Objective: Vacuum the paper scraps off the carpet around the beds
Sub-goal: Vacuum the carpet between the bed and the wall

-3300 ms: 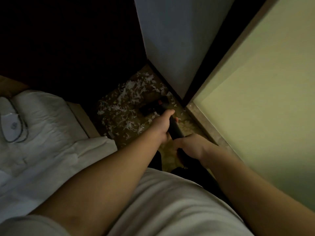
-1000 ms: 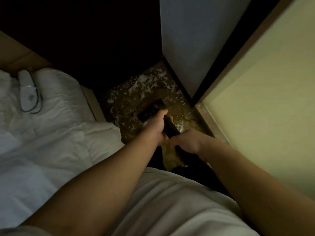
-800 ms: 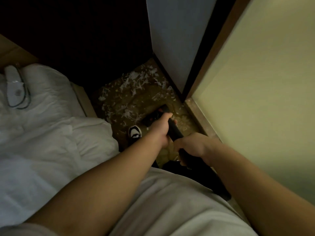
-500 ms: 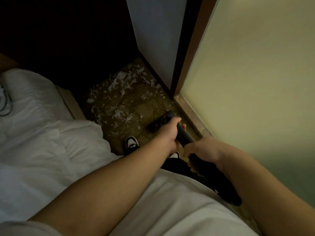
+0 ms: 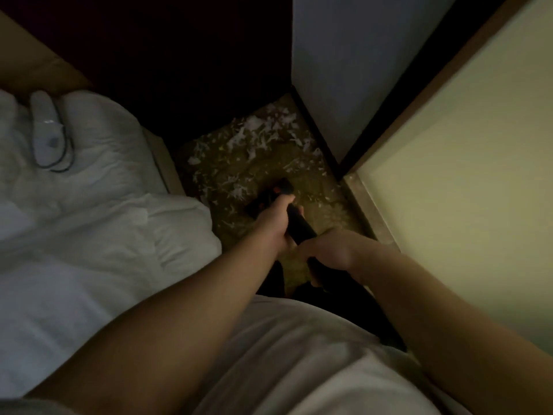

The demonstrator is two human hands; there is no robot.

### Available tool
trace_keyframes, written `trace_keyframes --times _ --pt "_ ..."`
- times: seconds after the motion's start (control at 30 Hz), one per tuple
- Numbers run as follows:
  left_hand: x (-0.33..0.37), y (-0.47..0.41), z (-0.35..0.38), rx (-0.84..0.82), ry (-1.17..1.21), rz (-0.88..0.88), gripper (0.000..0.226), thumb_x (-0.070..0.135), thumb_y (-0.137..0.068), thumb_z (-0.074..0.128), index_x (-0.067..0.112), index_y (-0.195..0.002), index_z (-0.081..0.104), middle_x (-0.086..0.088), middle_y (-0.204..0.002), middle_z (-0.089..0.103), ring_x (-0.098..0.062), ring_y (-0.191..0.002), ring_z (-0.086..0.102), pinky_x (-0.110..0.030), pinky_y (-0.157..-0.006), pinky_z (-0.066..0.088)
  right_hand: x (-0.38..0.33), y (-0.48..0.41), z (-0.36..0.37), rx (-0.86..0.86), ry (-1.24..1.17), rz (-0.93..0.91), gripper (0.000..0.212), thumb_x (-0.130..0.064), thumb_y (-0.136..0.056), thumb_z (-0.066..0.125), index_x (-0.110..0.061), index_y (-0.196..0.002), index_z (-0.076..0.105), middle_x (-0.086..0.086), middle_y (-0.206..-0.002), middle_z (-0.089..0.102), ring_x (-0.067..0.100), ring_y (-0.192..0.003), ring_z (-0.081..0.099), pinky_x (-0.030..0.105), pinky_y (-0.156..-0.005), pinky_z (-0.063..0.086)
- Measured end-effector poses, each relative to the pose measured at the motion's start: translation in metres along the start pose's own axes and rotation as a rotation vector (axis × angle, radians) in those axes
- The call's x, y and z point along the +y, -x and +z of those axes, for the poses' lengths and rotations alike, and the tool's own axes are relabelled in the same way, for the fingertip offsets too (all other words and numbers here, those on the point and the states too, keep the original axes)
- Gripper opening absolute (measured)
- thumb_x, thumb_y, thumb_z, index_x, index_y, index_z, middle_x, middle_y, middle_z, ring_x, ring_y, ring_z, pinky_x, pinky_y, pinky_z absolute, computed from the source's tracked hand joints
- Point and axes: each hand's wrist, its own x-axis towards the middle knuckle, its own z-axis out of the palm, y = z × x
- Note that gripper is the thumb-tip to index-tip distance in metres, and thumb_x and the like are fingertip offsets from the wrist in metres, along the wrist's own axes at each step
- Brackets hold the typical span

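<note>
- At the far left, a white slipper (image 5: pixel 48 133) with a dark cord looped beside it lies on the bed (image 5: pixel 89 211), whose rumpled white duvet fills the left side of the view.
- Right of the bed, a narrow strip of patterned carpet (image 5: pixel 323 205) runs away from the person, between the bed and the wall.
- White paper scraps (image 5: pixel 257 130) lie thickest at the far end of that strip, with thinner scatterings down its left side, near the bed edge.
- The black vacuum (image 5: pixel 299 223) slants from the person's waist down to the carpet; its dark head sits on the floor just near of the scraps, with a small red spot showing on it.
- The left hand (image 5: pixel 276 221) is clamped around the vacuum's tube, farther along it and lower to the floor.
- The right hand (image 5: pixel 329 250) is wrapped tight around the tube just behind, so the two hands sit close together on the same shaft.
- To the right stand a pale blue-grey panel (image 5: pixel 359 55), a dark gap beside it, and then a cream wall (image 5: pixel 463 175) with a brown frame at its foot.
- The person's pale shirt (image 5: pixel 299 354) fills the near foreground.
</note>
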Motion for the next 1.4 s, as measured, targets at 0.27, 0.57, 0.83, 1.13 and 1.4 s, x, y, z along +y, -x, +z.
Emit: trace_keyframes --times 0.27,0.57,0.83,1.13,1.4 --pt "0.126 -0.036 -0.095 0.103 0.110 0.168 0.053 0.034 -0.089 0.071 0.005 -0.132 0.059 -0.007 -0.094 0.064 -0.018 -0.070 0.066 -0.029 -0.052 0.055 -0.136 -0.053 0.067 -0.076 0.090 -0.085 0.022 -0.016 -0.095 0.067 -0.008 -0.075 0.066 0.007 -0.055 0.065 0.019 -0.049 0.063 0.023 -0.049 0.050" --pt "0.189 -0.055 -0.159 0.099 0.120 0.244 0.051 0.029 -0.094 0.065 0.005 -0.138 0.055 -0.005 -0.089 0.060 -0.016 -0.068 0.061 -0.024 -0.049 0.052 -0.194 -0.100 0.127 -0.117 0.082 -0.086 0.015 -0.014 -0.093 0.068 0.000 -0.099 0.069 0.012 -0.079 0.070 0.021 -0.060 0.067 0.027 -0.054 0.053" --pt "0.178 -0.055 -0.165 0.079 0.179 0.177 0.028 0.028 -0.096 0.066 0.013 -0.118 0.060 -0.004 -0.100 0.062 -0.014 -0.081 0.064 -0.028 -0.058 0.053 -0.187 -0.100 0.135 -0.109 0.129 -0.087 0.013 -0.014 -0.090 0.067 -0.002 -0.087 0.071 0.013 -0.075 0.072 0.028 -0.071 0.070 0.036 -0.068 0.057" --pt "0.106 -0.044 -0.148 0.075 0.124 0.128 0.036 0.034 -0.092 0.067 0.006 -0.115 0.061 -0.004 -0.080 0.062 -0.017 -0.064 0.060 -0.031 -0.060 0.050 -0.120 -0.072 0.121 -0.116 0.139 -0.074 0.015 -0.015 -0.091 0.067 -0.001 -0.088 0.072 0.009 -0.069 0.074 0.024 -0.063 0.072 0.035 -0.069 0.058" --pt "-0.001 -0.013 -0.115 0.023 0.086 0.127 0.037 0.033 -0.091 0.070 0.008 -0.116 0.062 -0.005 -0.087 0.064 -0.019 -0.075 0.064 -0.034 -0.064 0.055 -0.014 -0.019 0.096 -0.109 0.072 -0.051 0.017 -0.015 -0.095 0.067 -0.006 -0.080 0.067 0.008 -0.065 0.067 0.018 -0.050 0.064 0.022 -0.045 0.048"
